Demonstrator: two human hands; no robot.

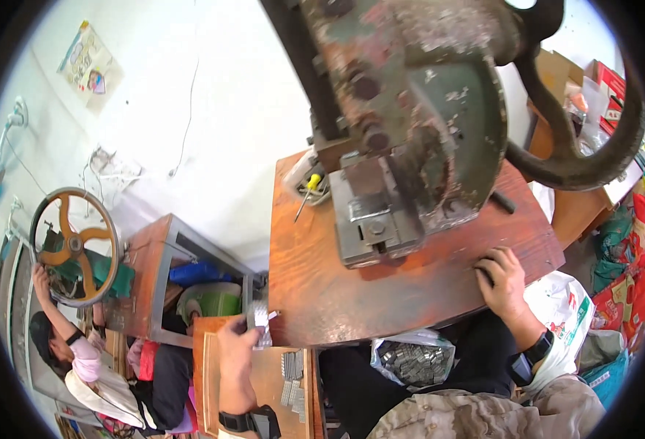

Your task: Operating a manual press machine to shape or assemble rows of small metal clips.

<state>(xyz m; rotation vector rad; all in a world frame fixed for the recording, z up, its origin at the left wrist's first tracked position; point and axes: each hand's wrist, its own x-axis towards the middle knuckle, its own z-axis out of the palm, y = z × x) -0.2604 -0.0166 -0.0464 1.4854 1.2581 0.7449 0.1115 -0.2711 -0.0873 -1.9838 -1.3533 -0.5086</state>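
My left hand (236,342) is closed on a small stack of silver metal pieces (261,320), held beside the left edge of the wooden table and above a wooden drawer. Rows of similar grey metal pieces (292,366) lie in that drawer (260,380). On the right part of the tabletop (315,293) rests my right hand (504,285), its fingers curled round a dark patch that I cannot make out. Between the hands stands a worn green hand press (454,110), its metal die block (377,227) at the front of its base.
A clear bag of metal pieces (416,360) sits at my lap. Behind the die block, a tray holds a yellow-handled screwdriver (312,183). The press's curved wheel (578,164) reaches out right, above bags (622,293). At left, a person (92,366) grips another handwheel (74,245).
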